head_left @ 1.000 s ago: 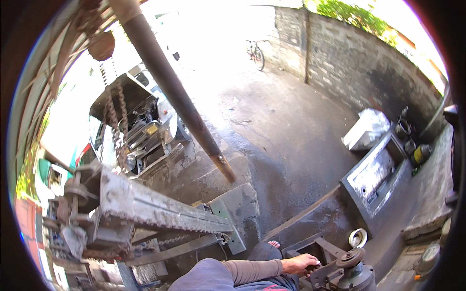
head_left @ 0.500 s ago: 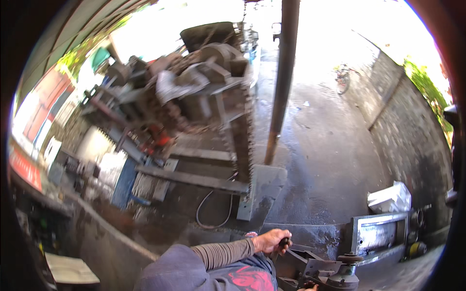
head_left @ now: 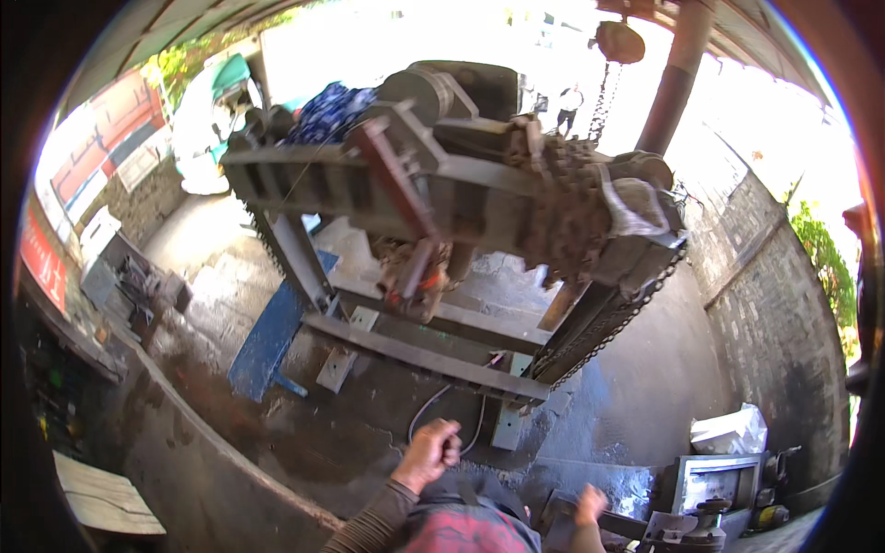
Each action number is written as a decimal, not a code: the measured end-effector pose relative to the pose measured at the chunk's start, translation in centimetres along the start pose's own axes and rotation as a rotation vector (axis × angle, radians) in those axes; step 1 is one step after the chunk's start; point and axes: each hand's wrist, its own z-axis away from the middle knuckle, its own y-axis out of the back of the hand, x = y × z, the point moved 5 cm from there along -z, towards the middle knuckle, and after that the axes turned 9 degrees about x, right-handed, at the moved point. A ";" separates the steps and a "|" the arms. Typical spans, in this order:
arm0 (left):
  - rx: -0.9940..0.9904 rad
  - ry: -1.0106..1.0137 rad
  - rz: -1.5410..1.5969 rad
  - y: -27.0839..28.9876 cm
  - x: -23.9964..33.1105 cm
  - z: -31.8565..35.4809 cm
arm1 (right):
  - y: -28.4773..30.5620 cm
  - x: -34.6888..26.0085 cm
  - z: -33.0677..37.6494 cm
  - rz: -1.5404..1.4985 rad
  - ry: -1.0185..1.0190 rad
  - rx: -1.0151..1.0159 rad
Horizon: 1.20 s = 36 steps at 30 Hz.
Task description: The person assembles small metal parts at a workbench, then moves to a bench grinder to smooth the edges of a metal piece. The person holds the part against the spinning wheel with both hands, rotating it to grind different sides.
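Observation:
My left hand is raised in front of my body, below the large steel frame. Its fingers are curled in and nothing shows in them. To the right, my right hand is smeared by motion, so its fingers cannot be read. Nearest to that hand is a dark metal assembly low in the view. Beside it, at the lower right, stands a round grey machine part with a disc on top. Neither hand touches the big frame, which carries heavy rusty chains and a brown lever.
A thin hose or cable loops on the floor near the frame's base. A blue metal plate leans to the left. A rectangular metal frame and a white wrapped bundle lie by the right wall. A distant person stands outside.
My view has turned and the steel frame now fills the middle. My left hand has come away from the dark handle it held and moved left. My right hand has risen from beside the round machine part.

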 end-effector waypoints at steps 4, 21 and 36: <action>-0.075 -0.231 0.255 8.7 11.2 3.6 | -22.3 -8.8 13.7 0.517 0.880 -0.641; 0.475 -1.197 1.149 48.2 20.9 31.5 | -50.1 -7.1 88.8 0.754 0.929 -2.336; 1.118 -1.679 1.535 62.4 6.8 71.1 | -15.0 2.6 139.7 0.546 2.260 -3.234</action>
